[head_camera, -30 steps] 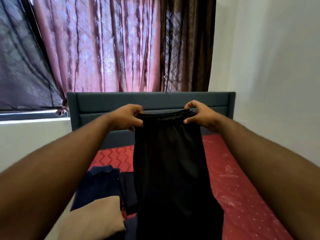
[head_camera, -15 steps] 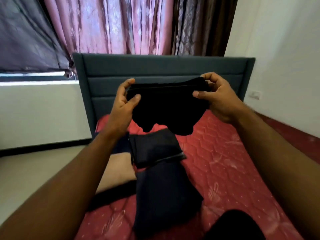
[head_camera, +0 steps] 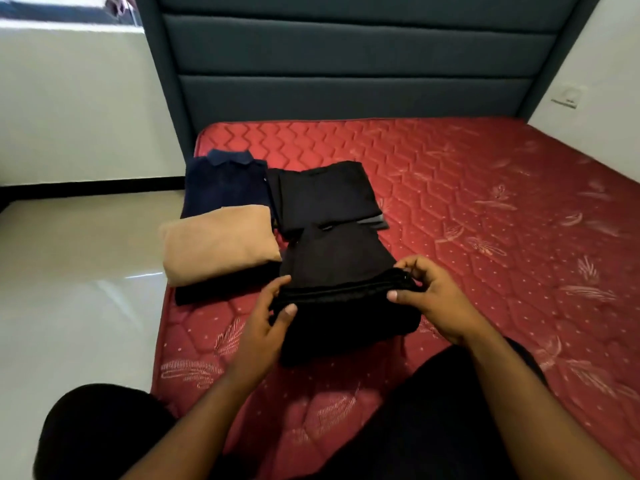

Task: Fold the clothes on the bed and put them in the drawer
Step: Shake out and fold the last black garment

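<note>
Trousers (head_camera: 346,317) – black, folded, low over the bed (head_camera: 485,188) | long axis left-right between hands | left hand (head_camera: 268,322) and right hand (head_camera: 431,299) pinch opposite ends – equally near

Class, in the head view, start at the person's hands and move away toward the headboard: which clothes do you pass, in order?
Black folded garment held by both hands → dark folded trousers behind it → dark folded garment with grey edge → grey-blue padded headboard.
</note>
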### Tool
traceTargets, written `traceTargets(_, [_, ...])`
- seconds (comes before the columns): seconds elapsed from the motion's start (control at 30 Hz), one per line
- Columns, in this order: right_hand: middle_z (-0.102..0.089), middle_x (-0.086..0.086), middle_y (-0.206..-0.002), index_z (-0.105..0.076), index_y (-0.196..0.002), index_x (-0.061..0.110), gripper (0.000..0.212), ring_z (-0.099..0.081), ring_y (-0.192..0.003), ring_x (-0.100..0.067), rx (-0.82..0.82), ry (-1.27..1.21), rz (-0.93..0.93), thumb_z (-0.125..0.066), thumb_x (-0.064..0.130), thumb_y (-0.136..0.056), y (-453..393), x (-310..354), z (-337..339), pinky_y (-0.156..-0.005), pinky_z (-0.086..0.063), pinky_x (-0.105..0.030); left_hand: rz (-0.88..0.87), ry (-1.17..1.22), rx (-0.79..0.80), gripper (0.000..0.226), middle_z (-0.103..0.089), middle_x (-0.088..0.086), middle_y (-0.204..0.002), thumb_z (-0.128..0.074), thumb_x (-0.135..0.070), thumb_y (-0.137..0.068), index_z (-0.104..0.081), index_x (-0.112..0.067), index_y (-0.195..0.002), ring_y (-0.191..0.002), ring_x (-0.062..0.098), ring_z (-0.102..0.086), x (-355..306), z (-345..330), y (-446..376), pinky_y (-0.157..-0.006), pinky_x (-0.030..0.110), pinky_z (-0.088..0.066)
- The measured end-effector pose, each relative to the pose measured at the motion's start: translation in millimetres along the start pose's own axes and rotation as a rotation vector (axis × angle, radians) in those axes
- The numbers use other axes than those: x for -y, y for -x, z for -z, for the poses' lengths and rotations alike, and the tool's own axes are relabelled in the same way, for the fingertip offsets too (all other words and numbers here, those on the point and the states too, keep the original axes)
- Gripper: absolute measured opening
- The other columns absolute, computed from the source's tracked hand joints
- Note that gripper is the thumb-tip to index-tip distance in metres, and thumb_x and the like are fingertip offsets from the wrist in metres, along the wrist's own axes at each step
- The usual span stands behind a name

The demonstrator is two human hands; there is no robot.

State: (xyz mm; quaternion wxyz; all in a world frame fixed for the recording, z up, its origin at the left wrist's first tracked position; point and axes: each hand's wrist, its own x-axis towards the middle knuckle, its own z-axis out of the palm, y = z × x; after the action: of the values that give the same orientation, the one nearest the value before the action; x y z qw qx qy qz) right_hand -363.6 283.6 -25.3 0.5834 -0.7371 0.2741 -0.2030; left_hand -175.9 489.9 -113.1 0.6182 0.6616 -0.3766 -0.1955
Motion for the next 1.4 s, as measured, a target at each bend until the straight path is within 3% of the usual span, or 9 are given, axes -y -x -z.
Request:
traceTargets(0.3, [-0.047, 0.000, -0.126, -0.040, -0.140, 0.018, 0.059, -0.051, -0.110, -0.013, -0.270, 0.144, -0.138, -0.069, 0.022, -0.089, -172, -7, 11, -0.089, -0.040, -0.025, 0.308, -0.221, -0.078, 0.069, -0.063, 0.008, -0.117, -0.056, -0.045, -0.094, -0.027, -0.016, -0.150, -0.111, 0.022, -0.059, -1, -10, -195, -0.096, 0.031, -0.044])
traceTargets(0.43, [-0.058, -0.012, -0.125, -0.056, -0.125, 0.011, 0.054, -0.055, -0.115, -0.031, -0.271, 0.511, -0.387, -0.072, 0.040, -0.082, -148, -78, 1, -0.096, -0.043, -0.035, 0.432, -0.329, -0.241, 0.042, -0.064, 0.015, -0.106, -0.066, -0.037, -0.090, -0.057, -0.007, -0.117, -0.100, 0.030, -0.062, 47, -27, -147, -0.081, 0.029, -0.044])
traceTargets(0.57, [-0.061, -0.013, -0.113, -0.057, -0.114, 0.013, 0.054, -0.057, -0.108, -0.035, -0.513, 0.501, -0.482, -0.065, 0.054, -0.081, -87, -110, -25, -0.091, -0.046, -0.043, 0.595, -0.312, -0.253, 0.065, -0.065, 0.009, -0.110, -0.069, -0.058, -0.073, -0.059, -0.011, -0.116, -0.100, 0.027, -0.063, 76, -37, -109, -0.090, 0.042, -0.051])
traceTargets(0.7, [-0.065, 0.002, -0.105, -0.060, -0.110, 0.023, 0.065, -0.060, -0.105, -0.029, -0.441, 0.477, -0.603, -0.063, 0.072, -0.067, -99, -116, -27, -0.097, -0.040, -0.047, 0.725, -0.179, -0.222, 0.044, -0.069, 0.005, -0.096, -0.084, -0.039, -0.070, -0.062, -0.012, -0.099, -0.088, 0.022, -0.067, 73, -34, -133, -0.083, 0.039, -0.055])
traceTargets(0.8, [-0.072, 0.001, -0.083, -0.067, -0.089, 0.019, 0.058, -0.069, -0.083, -0.028, -0.474, 0.185, -0.589, -0.073, 0.056, -0.045, -131, -140, -6, -0.087, -0.052, -0.053, 0.803, 0.010, -0.056, 0.041, -0.073, 0.010, -0.089, -0.087, -0.028, -0.063, -0.068, -0.008, -0.094, -0.077, 0.022, -0.069, 58, -31, -159, -0.074, 0.034, -0.060])
traceTargets(0.97, [-0.062, 0.000, -0.068, -0.053, -0.063, 0.020, 0.029, -0.058, -0.071, -0.020, -0.499, 0.249, -0.365, -0.077, 0.005, -0.070, -163, -75, 10, -0.073, -0.052, -0.038, 0.999, 0.364, 0.075, 0.007, -0.070, 0.005, -0.063, -0.060, -0.018, -0.083, -0.065, -0.013, -0.083, -0.053, 0.018, -0.065, -10, -23, -206, -0.051, 0.027, -0.055])
traceTargets(1.1, [-0.053, 0.004, -0.070, -0.051, -0.070, 0.022, 0.040, -0.051, -0.070, -0.015, -0.555, -0.036, -0.168, -0.064, -0.015, -0.077, -185, 4, 21, -0.065, -0.044, -0.026, 0.778, 0.598, 0.034, 0.015, -0.068, 0.008, -0.062, -0.050, -0.013, -0.088, -0.062, -0.006, -0.083, -0.048, 0.020, -0.065, -67, -12, -225, -0.043, 0.027, -0.053])
traceTargets(1.23, [-0.053, 0.003, -0.075, -0.054, -0.076, 0.025, 0.040, -0.051, -0.066, -0.011, -0.581, -0.098, 0.026, -0.066, -0.014, -0.074, -168, 61, 28, -0.063, -0.045, -0.025, 0.485, 0.732, -0.017, 0.032, -0.069, 0.012, -0.089, -0.053, -0.004, -0.078, -0.061, -0.009, -0.109, -0.072, 0.023, -0.069, -88, 6, -196, -0.060, 0.032, -0.056])
traceTargets(1.4, [-0.049, 0.002, -0.080, -0.055, -0.105, 0.020, 0.047, -0.050, -0.072, -0.016, -0.566, 0.030, -0.083, -0.067, -0.012, -0.072, -103, -14, 2, -0.061, -0.042, -0.021, 0.701, 0.696, -0.147, 0.040, -0.069, 0.017, -0.110, -0.060, -0.004, -0.081, -0.063, -0.004, -0.121, -0.083, 0.027, -0.070, -11, -12, -96, -0.065, 0.031, -0.058])
